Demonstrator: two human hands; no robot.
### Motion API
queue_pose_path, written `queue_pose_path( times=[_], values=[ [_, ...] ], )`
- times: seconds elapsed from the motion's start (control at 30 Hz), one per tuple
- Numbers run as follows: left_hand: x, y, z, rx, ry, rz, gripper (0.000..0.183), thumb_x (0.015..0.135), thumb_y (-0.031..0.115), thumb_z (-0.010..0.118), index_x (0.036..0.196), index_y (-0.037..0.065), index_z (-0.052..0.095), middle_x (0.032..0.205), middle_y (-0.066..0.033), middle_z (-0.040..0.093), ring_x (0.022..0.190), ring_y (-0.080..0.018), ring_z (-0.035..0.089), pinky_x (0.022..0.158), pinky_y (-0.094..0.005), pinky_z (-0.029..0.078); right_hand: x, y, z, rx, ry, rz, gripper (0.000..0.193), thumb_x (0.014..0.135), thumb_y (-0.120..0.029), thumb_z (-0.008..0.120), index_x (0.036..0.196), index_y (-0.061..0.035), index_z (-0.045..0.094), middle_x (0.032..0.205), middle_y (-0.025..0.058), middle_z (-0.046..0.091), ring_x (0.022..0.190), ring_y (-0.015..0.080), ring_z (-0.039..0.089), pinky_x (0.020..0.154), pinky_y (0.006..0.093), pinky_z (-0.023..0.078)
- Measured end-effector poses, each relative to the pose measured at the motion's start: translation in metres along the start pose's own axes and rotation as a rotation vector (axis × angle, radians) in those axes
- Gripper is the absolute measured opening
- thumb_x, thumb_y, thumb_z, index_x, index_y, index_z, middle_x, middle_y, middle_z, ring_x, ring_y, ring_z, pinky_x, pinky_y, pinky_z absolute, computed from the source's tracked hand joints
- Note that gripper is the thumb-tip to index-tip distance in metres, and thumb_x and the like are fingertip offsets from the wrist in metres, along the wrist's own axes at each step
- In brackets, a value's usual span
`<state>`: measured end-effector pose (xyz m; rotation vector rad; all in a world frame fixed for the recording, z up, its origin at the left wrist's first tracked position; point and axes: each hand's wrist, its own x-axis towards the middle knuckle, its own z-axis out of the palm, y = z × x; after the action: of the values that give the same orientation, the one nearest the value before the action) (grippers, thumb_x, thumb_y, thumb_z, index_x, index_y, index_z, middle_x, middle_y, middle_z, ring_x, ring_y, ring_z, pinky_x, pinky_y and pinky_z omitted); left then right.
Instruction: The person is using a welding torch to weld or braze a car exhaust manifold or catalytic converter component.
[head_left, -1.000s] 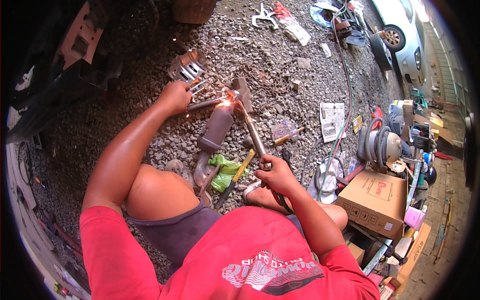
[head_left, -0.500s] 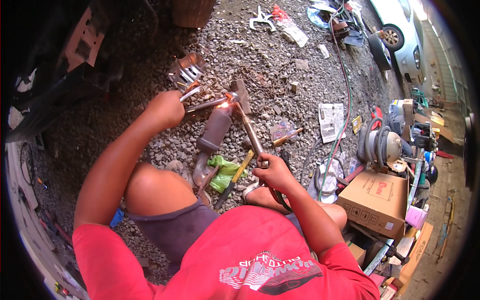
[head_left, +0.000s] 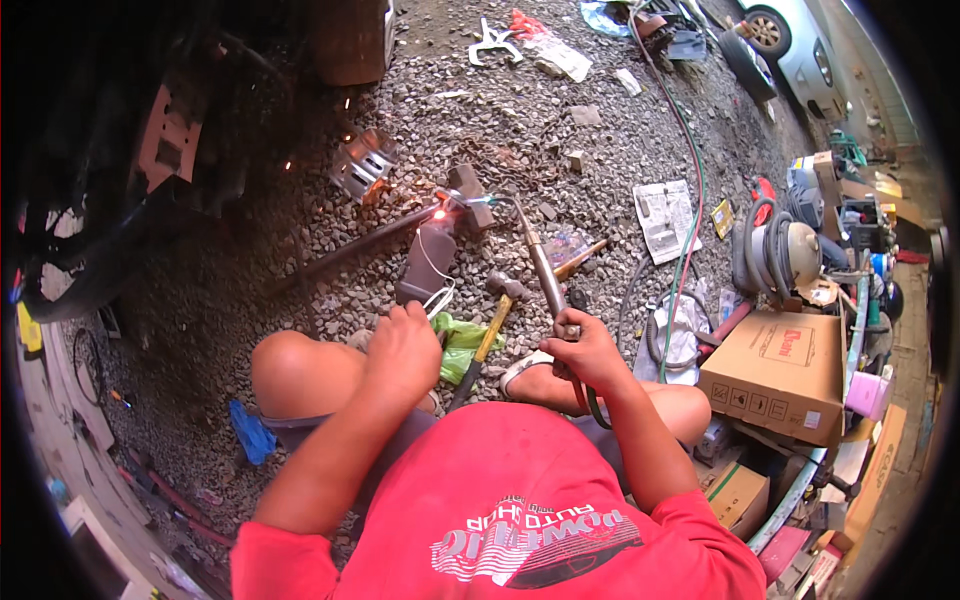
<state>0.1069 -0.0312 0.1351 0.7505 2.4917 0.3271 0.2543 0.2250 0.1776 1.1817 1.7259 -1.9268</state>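
My right hand (head_left: 585, 348) is wrapped round a gas torch (head_left: 543, 272), whose bent tip points left at a small flame. My left hand (head_left: 405, 347) is closed, pinching a thin pale welding rod (head_left: 441, 296) that loops and curves up to a glowing spot. That spot is at the top end of a grey-brown metal canister (head_left: 428, 262), like an exhaust part. Its top end lies against a sledgehammer (head_left: 470, 196), whose long handle runs left. Below, a yellow-handled hammer (head_left: 487, 337) lies beside a green plastic bag (head_left: 461, 349).
A slotted metal shield (head_left: 363, 166) lies on the gravel, with orange sparks nearby. Gas hoses (head_left: 694, 180) run along the right. A cardboard box (head_left: 775, 375) and a hose-wrapped tank (head_left: 800, 250) stand at the right. A wooden-handled tool (head_left: 580, 260) lies near the torch.
My left hand has swung down and right, from beside the metal shield to below the canister. The torch tip has shifted right, off the canister's end, and its flame has moved with it. Sparks fly left.
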Motion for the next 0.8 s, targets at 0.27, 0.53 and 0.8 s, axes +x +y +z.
queue_pose_path(
  times=[0.27,0.53,0.8],
  values=[
    [0.003,0.006,0.098,0.138,-0.08,-0.148,0.026,0.1,0.016,0.056,0.116,-0.003,0.064,0.126,-0.0259,0.063,0.112,-0.0439,0.066,0.094,-0.0582,0.059,-0.028,-0.003,-0.047,0.102,0.031,-0.185,0.024,0.093,-0.006,0.08,0.092,-0.0103,0.057,0.072,-0.0005,0.065,0.054,0.0099,0.065,0.046,0.025,0.047],
    [0.016,-0.046,0.175,0.39,-0.319,0.002,0.028,0.103,0.021,0.052,0.116,0.001,0.067,0.118,-0.0269,0.072,0.116,-0.0505,0.065,0.092,-0.0593,0.057,-0.032,-0.005,-0.051,0.247,0.0,-0.212,0.027,0.093,-0.004,0.08,0.09,-0.0105,0.054,0.07,-0.0005,0.062,0.056,0.0087,0.062,0.047,0.0258,0.05],
    [0.018,-0.059,0.138,0.3,-0.281,-0.011,0.029,0.099,0.017,0.057,0.115,-0.005,0.066,0.113,-0.0259,0.075,0.109,-0.0434,0.072,0.101,-0.0556,0.049,-0.029,0.006,-0.052,0.196,-0.033,-0.199,0.019,0.095,-0.008,0.077,0.096,-0.0067,0.058,0.077,-0.0008,0.06,0.059,0.0097,0.061,0.052,0.0278,0.051]
  ],
)
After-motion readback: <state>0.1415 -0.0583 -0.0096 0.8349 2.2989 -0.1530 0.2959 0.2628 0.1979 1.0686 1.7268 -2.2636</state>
